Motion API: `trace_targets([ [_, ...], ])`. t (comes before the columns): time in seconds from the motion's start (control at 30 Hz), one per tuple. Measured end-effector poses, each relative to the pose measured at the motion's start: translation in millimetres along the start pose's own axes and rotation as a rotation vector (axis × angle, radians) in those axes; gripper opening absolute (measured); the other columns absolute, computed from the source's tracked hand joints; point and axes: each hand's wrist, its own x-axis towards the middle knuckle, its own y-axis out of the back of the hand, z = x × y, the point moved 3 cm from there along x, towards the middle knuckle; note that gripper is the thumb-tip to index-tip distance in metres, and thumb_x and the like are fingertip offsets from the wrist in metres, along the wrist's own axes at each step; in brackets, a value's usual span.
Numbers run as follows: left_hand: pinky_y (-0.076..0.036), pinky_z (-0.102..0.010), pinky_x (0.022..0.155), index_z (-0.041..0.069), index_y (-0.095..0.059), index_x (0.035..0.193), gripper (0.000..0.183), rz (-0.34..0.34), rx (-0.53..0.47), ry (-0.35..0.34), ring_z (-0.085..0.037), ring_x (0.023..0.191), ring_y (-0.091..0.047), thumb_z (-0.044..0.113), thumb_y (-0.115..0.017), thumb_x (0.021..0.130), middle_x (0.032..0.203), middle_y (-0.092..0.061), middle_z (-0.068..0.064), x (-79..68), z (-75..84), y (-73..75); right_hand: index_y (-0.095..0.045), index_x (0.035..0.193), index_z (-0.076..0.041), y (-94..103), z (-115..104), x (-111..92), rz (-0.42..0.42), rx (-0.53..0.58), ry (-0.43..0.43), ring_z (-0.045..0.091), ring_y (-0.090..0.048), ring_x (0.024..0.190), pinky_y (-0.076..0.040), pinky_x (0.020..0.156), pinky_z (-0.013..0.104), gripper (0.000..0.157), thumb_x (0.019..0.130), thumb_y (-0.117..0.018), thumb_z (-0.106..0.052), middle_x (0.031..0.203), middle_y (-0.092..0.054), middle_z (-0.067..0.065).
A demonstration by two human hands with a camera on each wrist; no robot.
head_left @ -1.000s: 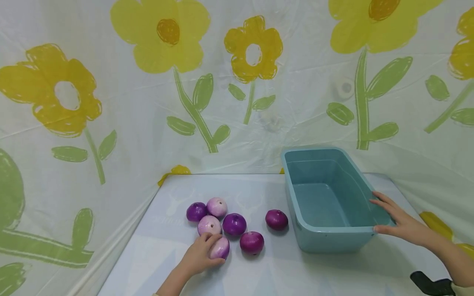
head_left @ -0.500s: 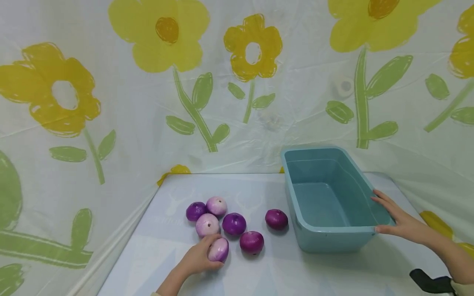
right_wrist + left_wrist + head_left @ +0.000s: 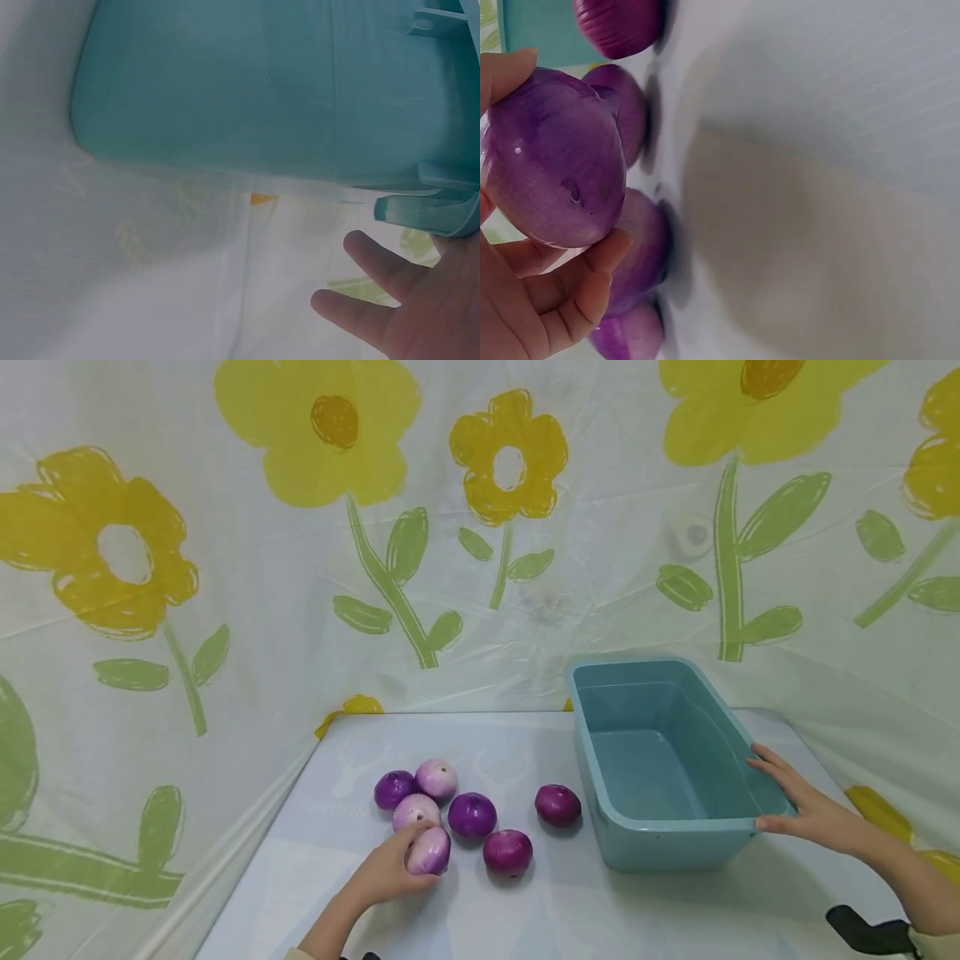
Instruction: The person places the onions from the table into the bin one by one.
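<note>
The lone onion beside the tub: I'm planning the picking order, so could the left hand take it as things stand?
Probably not yet: the left hand grips another onion. Otherwise the lone onion beside the tub looks free to take, with nothing over it.

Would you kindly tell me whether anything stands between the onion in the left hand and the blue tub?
Yes: a purple onion and two magenta onions lie between, and the tub's wall rises beyond them.

Glossy onion (image 3: pixel 429 852), smooth plastic tub (image 3: pixel 682 847)
</note>
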Motion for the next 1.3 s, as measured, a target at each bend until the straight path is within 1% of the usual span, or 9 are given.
trace_targets([
  [0.23,-0.043,-0.052,0.09,0.011,-0.043,0.131,0.076,0.041,-0.007,-0.012,-0.032,0.113,-0.052,0.033,-0.078,0.068,0.126,-0.053,-0.011,8.5,6.3,18.8,-0.018,0.139,0.008,-0.1,-0.5,-0.3,0.009,-0.004,0.01,-0.02,0.0,0.124,-0.005,0.086,-0.002,0.075,0.08,-0.062,-0.005,0.146,0.004,-0.026],
  [0.47,-0.043,-0.052,0.091,0.011,-0.042,0.133,0.079,0.078,0.009,0.042,-0.03,0.116,-0.05,0.035,-0.079,0.067,0.129,-0.051,-0.009,21.7,16.9,42.3,-0.017,0.139,0.009,-0.3,0.1,-0.4,0.007,0.008,0.009,-0.02,0.001,0.125,-0.004,0.086,-0.001,0.074,0.081,-0.061,-0.005,0.146,0.005,-0.026],
  [0.57,-0.044,-0.052,0.089,0.01,-0.041,0.134,0.08,0.073,0.005,0.052,-0.031,0.114,-0.05,0.034,-0.078,0.068,0.13,-0.05,-0.01,27.8,23.5,52.2,-0.018,0.138,0.01,-0.1,-0.3,-0.4,0.01,0.002,0.006,-0.02,0.0,0.124,-0.005,0.086,-0.002,0.073,0.081,-0.061,-0.005,0.147,0.005,-0.026],
  [0.9,-0.047,-0.049,0.086,0.017,-0.038,0.134,0.076,0.056,0.024,-0.039,-0.028,0.111,-0.052,0.036,-0.075,0.072,0.127,-0.05,-0.009,51.4,53.5,82.9,-0.019,0.137,0.011,0.0,-1.8,-0.1,0.016,-0.015,-0.011,-0.021,0.0,0.123,-0.005,0.085,-0.001,0.072,0.081,-0.062,-0.008,0.147,0.005,-0.024],
  [1.07,-0.044,-0.051,0.089,0.017,-0.036,0.136,0.077,0.062,0.046,-0.083,-0.029,0.112,-0.052,0.039,-0.074,0.072,0.129,-0.049,-0.009,66.1,72.0,90.7,-0.02,0.137,0.011,-0.2,-2.4,-0.4,0.016,-0.013,-0.016,-0.022,-0.001,0.123,-0.004,0.085,-0.001,0.072,0.082,-0.061,-0.008,0.147,0.005,-0.025],
  [1.1,-0.044,-0.051,0.089,0.018,-0.036,0.136,0.078,0.066,0.049,-0.089,-0.029,0.113,-0.051,0.04,-0.074,0.072,0.129,-0.049,-0.009,69.5,75.6,91.8,-0.019,0.137,0.01,-0.1,-2.5,-0.5,0.015,-0.008,-0.02,-0.022,-0.001,0.123,-0.003,0.091,0.003,0.072,0.082,-0.061,-0.008,0.147,0.005,-0.025],
  [1.17,-0.044,-0.05,0.09,0.018,-0.035,0.136,0.077,0.069,0.048,-0.105,-0.028,0.114,-0.051,0.04,-0.074,0.073,0.13,-0.048,-0.009,76.6,83.5,94.1,-0.02,0.137,0.01,0.1,-2.1,-0.5,0.016,-0.006,-0.023,-0.022,-0.001,0.123,-0.004,0.091,0.003,0.072,0.081,-0.061,-0.008,0.146,0.004,-0.026],
  [1.23,-0.043,-0.049,0.091,0.019,-0.034,0.137,0.077,0.072,0.045,-0.121,-0.028,0.115,-0.051,0.039,-0.073,0.073,0.131,-0.047,-0.009,83.5,92.3,96.6,-0.019,0.137,0.01,0.2,-2.0,-0.4,0.013,0.01,-0.032,-0.022,-0.001,0.122,-0.004,0.107,0.023,0.072,0.081,-0.061,-0.008,0.146,0.005,-0.027],
  [1.3,-0.044,-0.047,0.092,0.019,-0.034,0.137,0.077,0.075,0.035,-0.137,-0.026,0.114,-0.051,0.038,-0.074,0.074,0.131,-0.047,-0.008,90.3,102.0,99.4,-0.019,0.137,0.01,0.1,-1.9,-0.3,0.01,0.028,-0.044,-0.022,-0.001,0.122,-0.006,0.108,0.051,0.072,0.081,-0.061,-0.008,0.146,0.004,-0.027],
])
